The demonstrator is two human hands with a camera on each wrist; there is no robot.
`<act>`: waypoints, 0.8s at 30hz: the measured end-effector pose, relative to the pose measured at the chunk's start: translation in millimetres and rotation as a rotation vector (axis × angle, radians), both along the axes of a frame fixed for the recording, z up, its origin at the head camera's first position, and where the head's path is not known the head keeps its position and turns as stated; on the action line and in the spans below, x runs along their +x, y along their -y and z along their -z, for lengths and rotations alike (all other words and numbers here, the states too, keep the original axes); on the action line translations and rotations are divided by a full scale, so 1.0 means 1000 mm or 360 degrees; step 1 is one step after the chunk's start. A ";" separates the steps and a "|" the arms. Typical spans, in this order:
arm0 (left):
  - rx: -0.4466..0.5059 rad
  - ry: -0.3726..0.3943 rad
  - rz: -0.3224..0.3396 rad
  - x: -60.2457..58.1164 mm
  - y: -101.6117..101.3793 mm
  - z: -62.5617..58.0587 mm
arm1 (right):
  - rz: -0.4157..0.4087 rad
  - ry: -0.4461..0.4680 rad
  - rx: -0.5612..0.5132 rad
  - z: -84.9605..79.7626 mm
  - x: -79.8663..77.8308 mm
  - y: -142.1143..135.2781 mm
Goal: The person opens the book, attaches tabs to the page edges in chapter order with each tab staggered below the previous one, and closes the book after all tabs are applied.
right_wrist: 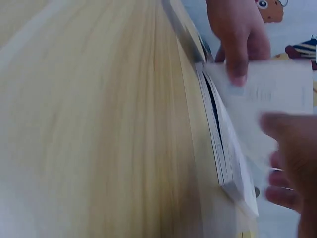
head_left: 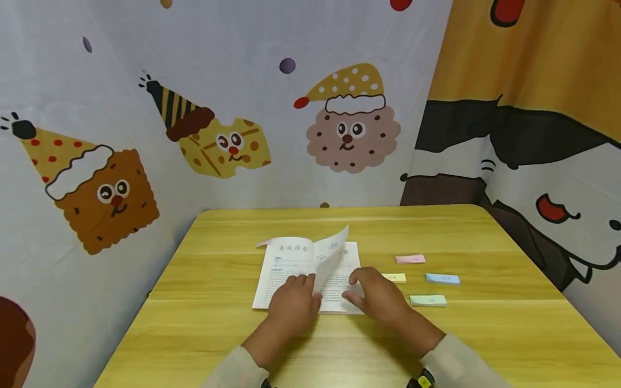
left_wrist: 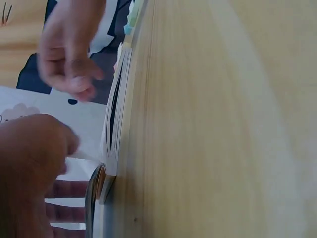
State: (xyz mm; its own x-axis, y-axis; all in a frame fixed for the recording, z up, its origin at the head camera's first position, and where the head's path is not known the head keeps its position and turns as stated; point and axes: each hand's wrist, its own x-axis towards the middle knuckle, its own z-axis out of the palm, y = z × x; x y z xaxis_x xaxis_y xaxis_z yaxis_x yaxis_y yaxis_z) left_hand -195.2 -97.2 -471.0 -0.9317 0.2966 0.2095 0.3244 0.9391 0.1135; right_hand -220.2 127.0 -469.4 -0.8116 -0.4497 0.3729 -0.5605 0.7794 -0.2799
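Observation:
An open book (head_left: 291, 269) with printed pages lies on the table, one page (head_left: 335, 253) standing up from its middle. My left hand (head_left: 293, 304) rests flat on the left-hand page, its thumb at the foot of the raised page. Over the right edge of the book hovers my right hand (head_left: 380, 293), thumb and forefinger apart with nothing between them. From the right wrist, the left thumb (right_wrist: 237, 69) overlaps the raised page, and the right hand (right_wrist: 292, 163) is blurred. The page edges (left_wrist: 116, 114) show side-on in the left wrist view.
Right of the book lie a pink sticky-note pad (head_left: 410, 259), a yellow one (head_left: 395, 278), a blue one (head_left: 442, 278) and a green one (head_left: 428, 300). A pink tab (head_left: 263, 243) sticks out at the book's top left. Behind the wooden table (head_left: 218, 231) hangs a printed curtain (head_left: 271, 32).

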 end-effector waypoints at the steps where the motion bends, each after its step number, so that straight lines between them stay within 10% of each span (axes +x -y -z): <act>1: 0.0050 -0.0004 -0.0052 0.000 0.000 0.000 | -0.0061 0.0061 0.0045 0.002 0.000 -0.002; 7: 0.0292 -0.0257 -0.0361 -0.001 0.007 -0.001 | -0.0360 0.0186 0.0264 0.008 -0.004 -0.010; 13: 0.0093 -0.0414 -0.0473 -0.001 0.017 -0.002 | -0.0474 0.0115 0.0283 0.007 -0.007 -0.013; 24: -0.0130 -0.0191 0.0141 0.006 0.013 0.002 | -0.0418 -0.0017 0.0315 0.006 -0.005 -0.011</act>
